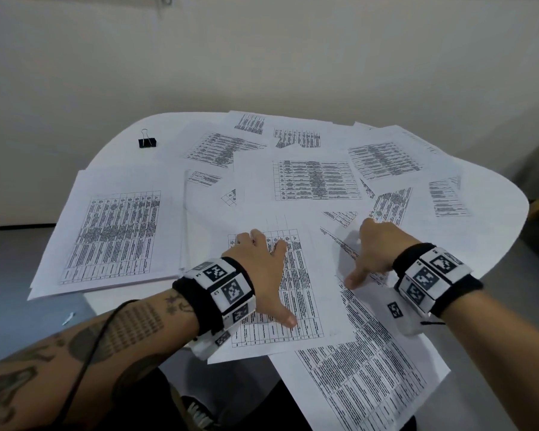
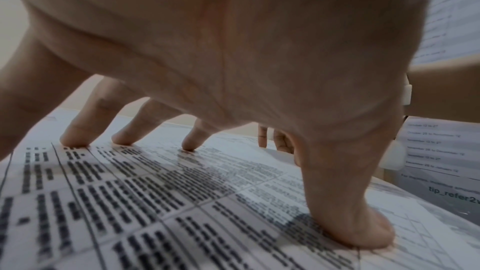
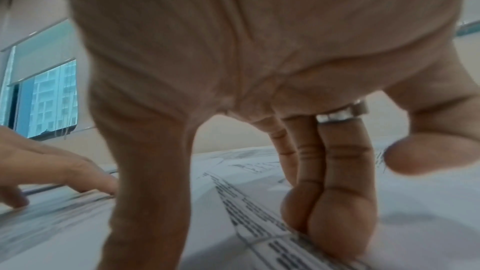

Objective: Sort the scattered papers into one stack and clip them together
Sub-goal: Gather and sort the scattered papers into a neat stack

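The left hand (image 1: pixel 263 265) is pressing a printed table sheet (image 1: pixel 296 306) with spread fingertips (image 2: pixel 75 141); just right of it, the right hand (image 1: pixel 375 247) is pinning an overlapping sheet (image 1: pixel 349 250) with fingers pressed together. The other scattered papers (image 1: pixel 316 180) are lying beyond that sheet, the binder clip (image 1: pixel 147 142) far to its left.

Sliding could crease or drag neighbours off the table (image 1: pixel 122 150).

Date-range lines and "tip_refer2" are showing on a page (image 2: pixel 441 151).

Left hand (image 2: pixel 233 48) arched over a printed sheet (image 2: pixel 155 202), spread fingertips (image 2: pixel 74 141) and thumb pressing it
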